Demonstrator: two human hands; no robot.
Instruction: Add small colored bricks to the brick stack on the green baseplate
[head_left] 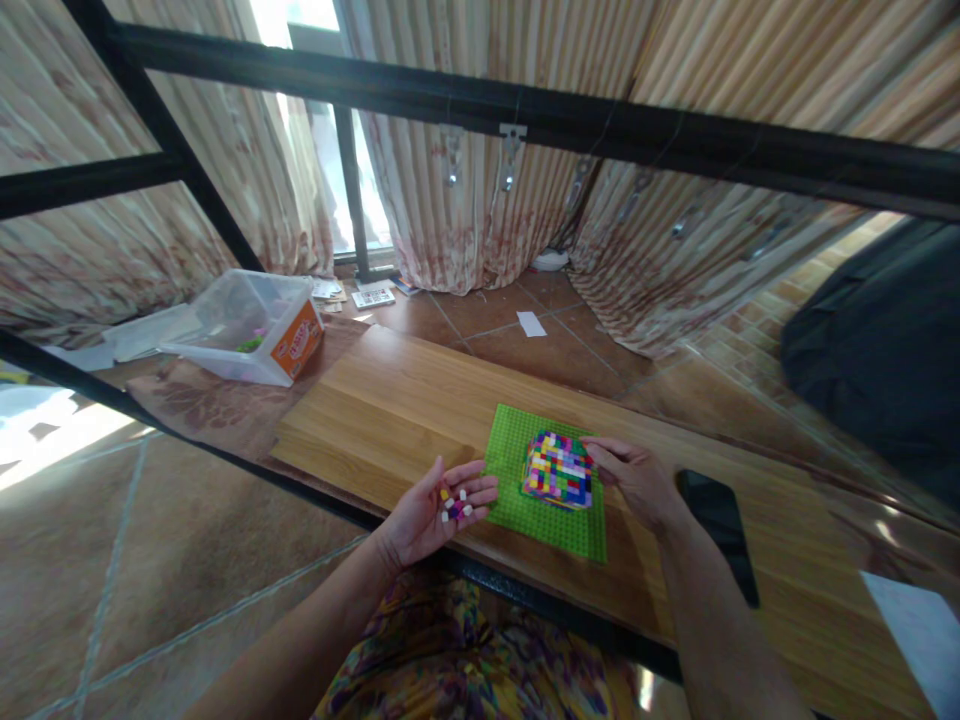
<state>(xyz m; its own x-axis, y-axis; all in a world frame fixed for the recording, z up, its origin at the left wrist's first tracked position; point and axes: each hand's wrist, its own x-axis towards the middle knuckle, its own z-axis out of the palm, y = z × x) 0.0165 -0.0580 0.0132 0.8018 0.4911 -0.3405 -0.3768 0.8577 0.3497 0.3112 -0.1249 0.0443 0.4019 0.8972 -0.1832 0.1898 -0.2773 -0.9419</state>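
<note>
Head view shows a clear tub (240, 369) with green and pink pieces (250, 345), a multicoloured block (559, 468), the left grip (424, 516) spread under loose bricks (457, 508), the right grip's (639, 482) hold unclear.

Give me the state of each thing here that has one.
Baseplate: flat, partly covered
Build: assembled, on baseplate
Left hand: open, palm up
Bricks: loose, on left hand
Right hand: curled, at build's edge
Bin: uncovered, not empty
Phone: flat, dark
Curtains: hanging, parted at left
</note>
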